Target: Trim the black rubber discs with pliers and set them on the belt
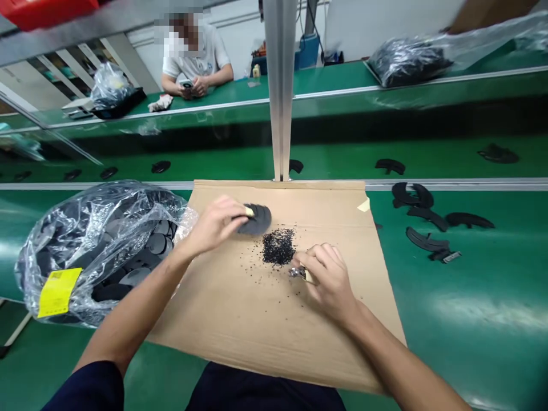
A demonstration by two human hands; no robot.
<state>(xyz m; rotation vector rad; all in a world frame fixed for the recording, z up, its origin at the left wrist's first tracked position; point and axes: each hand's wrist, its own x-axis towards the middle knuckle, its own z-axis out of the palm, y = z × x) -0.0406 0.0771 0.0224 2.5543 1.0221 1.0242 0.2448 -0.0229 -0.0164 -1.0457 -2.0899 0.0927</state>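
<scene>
The cardboard sheet (257,319) lay nearest. On it the right hand (329,279) was clenched round a small metal tool (297,272); just beyond lay black shavings (278,246); farther, the left hand (214,224) pinched a black disc (259,220) by its edge, low over the sheet. Judged best practice: hold the disc firmly and keep the scraps over the pile. A bag of discs (85,245) lay left.

Matt brown cardboard sheet (257,319) on glossy green bench (471,319); matt black disc (257,220); black gritty crumbs (278,246); crinkled clear plastic bag (85,240); brushed metal post (280,85).
</scene>
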